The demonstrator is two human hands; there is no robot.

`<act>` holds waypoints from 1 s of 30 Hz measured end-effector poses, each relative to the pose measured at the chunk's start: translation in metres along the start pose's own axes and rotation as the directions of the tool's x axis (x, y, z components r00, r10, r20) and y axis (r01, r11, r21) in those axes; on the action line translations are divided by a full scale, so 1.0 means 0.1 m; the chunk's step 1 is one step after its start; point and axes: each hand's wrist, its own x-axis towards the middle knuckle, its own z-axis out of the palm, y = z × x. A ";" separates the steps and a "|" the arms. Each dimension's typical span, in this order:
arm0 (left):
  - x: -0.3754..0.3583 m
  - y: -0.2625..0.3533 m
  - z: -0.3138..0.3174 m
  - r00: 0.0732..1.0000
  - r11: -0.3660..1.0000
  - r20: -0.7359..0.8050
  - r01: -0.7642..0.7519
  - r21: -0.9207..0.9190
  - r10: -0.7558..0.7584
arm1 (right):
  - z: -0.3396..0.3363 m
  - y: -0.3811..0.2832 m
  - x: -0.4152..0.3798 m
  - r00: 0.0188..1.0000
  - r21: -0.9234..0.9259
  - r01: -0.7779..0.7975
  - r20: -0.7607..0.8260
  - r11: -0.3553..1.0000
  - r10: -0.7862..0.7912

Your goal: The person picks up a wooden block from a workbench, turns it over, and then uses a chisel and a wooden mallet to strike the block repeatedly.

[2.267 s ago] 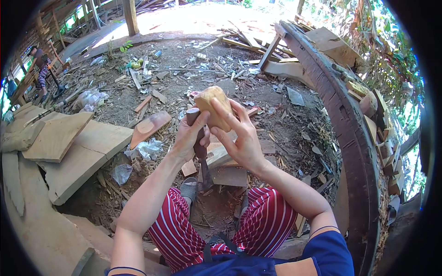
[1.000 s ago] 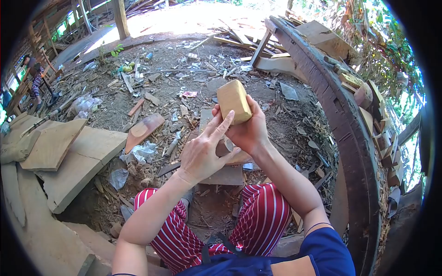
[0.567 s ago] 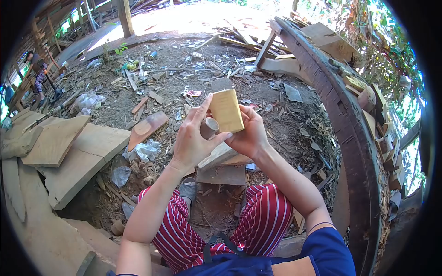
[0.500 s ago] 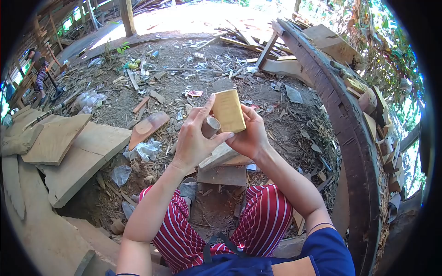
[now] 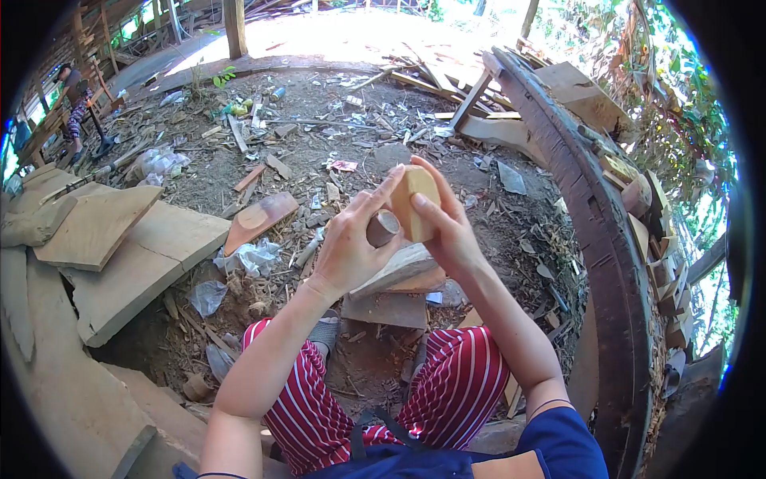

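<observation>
A yellowish wooden block point(image 5: 420, 188) with trimmed corners is held up over my knees. My right hand point(image 5: 453, 238) is closed round it, thumb across the near face and fingers behind the far edge. In my left hand point(image 5: 345, 246) is a short brown cylinder point(image 5: 384, 229) with a pale round end, caught between palm and thumb. The left index finger reaches out to the block's upper left edge. Below both hands lies a thick cut piece of wood point(image 5: 396, 270) on top of a squared wooden block point(image 5: 386, 310), between my legs.
Wide planks point(image 5: 152, 239) are stacked at the left. A long dark curved beam point(image 5: 594, 199) runs down the right side, with small wood blocks point(image 5: 670, 271) beyond it. Chips, plastic bags point(image 5: 254, 255) and litter cover the ground. A person point(image 5: 77, 108) is at the far left.
The yellowish block has turned from showing its broad face to a slanted, narrower view. My right thumb has come round onto its near face. The left hand keeps the cylinder.
</observation>
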 end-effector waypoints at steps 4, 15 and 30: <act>0.02 -0.01 -0.08 0.992 0.995 0.076 0.101 0.020 -0.102 | 0.12 0.00 -0.03 0.996 0.103 -0.077 -0.035 0.992 0.081; -0.05 0.07 0.13 0.990 0.991 0.033 -0.134 0.017 0.134 | -0.32 0.00 0.10 0.989 0.610 -0.076 -0.058 0.789 0.139; -0.03 0.17 0.07 0.990 0.984 0.094 -0.113 0.138 0.101 | -0.12 -0.03 -0.08 0.989 0.210 -0.127 0.096 0.969 0.108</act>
